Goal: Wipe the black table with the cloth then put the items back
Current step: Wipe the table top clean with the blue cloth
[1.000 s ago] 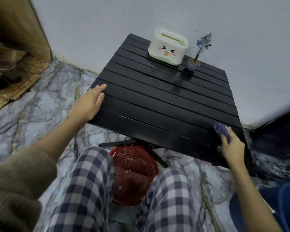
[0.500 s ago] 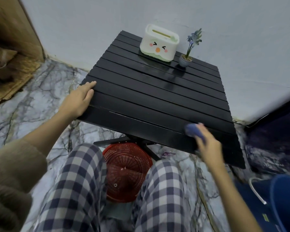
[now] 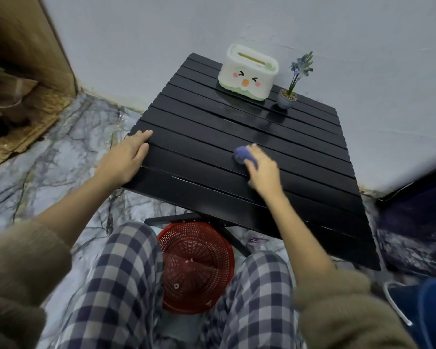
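Observation:
A black slatted table (image 3: 207, 127) stands against the wall. My right hand (image 3: 263, 168) presses a bunched blue-purple cloth (image 3: 243, 154) onto the middle slats. My left hand (image 3: 127, 157) lies flat, fingers spread, on the table's left edge and holds nothing. At the far side of the table sit a white tissue box with a cartoon face (image 3: 248, 71) and a small grey pot with blue flowers (image 3: 288, 96).
A red plastic basket (image 3: 196, 265) lies upside down on the marble floor under the table, between my knees. Cardboard and glass items sit at the far left (image 3: 15, 109). A blue bucket (image 3: 433, 311) stands at the lower right.
My right hand has swept the cloth from the table's near right corner leftward and inward to the middle slats. My left hand has stayed on the left edge.

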Demonstrator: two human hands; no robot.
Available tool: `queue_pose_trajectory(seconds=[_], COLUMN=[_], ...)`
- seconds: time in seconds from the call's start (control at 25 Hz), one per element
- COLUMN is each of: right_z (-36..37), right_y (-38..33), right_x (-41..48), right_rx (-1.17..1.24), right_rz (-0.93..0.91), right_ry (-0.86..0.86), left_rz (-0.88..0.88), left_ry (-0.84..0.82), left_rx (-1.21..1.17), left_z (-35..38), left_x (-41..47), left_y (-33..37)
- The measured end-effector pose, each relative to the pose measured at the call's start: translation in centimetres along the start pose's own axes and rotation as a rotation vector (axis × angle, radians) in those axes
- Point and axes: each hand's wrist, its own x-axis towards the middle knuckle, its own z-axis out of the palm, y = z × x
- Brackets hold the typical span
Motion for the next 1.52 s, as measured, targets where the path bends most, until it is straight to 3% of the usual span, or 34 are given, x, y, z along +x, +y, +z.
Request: queue_pose_trajectory(seconds=[0.12,0.2,0.32,0.4,0.56,0.68,0.76,0.84,0.92,1.0,1.08,1.2,1.32,1.44,1.52], right_z=[-2.4,-6.0,-6.3,-2.3,7.8,11.1,10.3,7.9,4.5,1.7,2.1,7.6,10.4,6.9,2.2], right_y=[1.6,5.5,6.8,2.4,-10.7,-18.2,-18.7,-14.7,-8.7,-3.9,-3.7,-12.0,-17.4,-11.3,-3.6], right_x=[-7.9,-9.3,-3.2,2.1,6.2,2.6,-2.0,-5.5,-6.1,-3.4,1.0,3.7,-1.1,-7.6,-10.7], right_rx=[0.053,0.016,-0.051,-0.048,-0.033,-0.004,0.023,0.013,0.022,0.028,0.0,0.013,0.033,0.052,0.039], right_rz=[-0.216,-0.081,0.237,0.219,-0.114,-0.386,-0.586,-0.685,-0.58,-0.282,-0.036,-0.143,-0.419,-0.5,-0.338], right_ry=[-0.143,-0.074,0.122,0.123,-0.005,-0.156,-0.25,-0.338,-0.312,-0.172,-0.046,-0.09,-0.213,-0.212,-0.109], left_rz=[-0.013,-0.006,0.001,-0.021,0.002,0.055,0.073,0.061,0.052,0.057,0.072,0.078,0.09,0.076,0.048], left_ry=[0.001,-0.014,-0.025,0.002,0.073,0.104,0.097,0.087,0.069,0.056,0.058,0.083,0.085,0.034,-0.028], left_rx=[-0.004,-0.005,-0.041,-0.109,-0.149,-0.143,-0.141,-0.147,-0.14,-0.13,-0.13,-0.142,-0.133,-0.108,-0.091], left_z=[0.0,0.1,0.0,-0.4,-1.6,-2.9,-3.4,-3.3,-3.1,-3.0,-2.9,-3.1,-3.0,-1.7,-0.3], left_x=[-0.2,-0.1,0.2,0.4,1.2,2.4,3.3,3.8,4.0,3.7,3.3,3.3,3.6,3.5,3.1], left_y=[0.1,-0.1,-0.2,0.1,0.3,0.6,0.9,1.0,0.9,0.9,1.0,1.7,2.2,2.2,1.9])
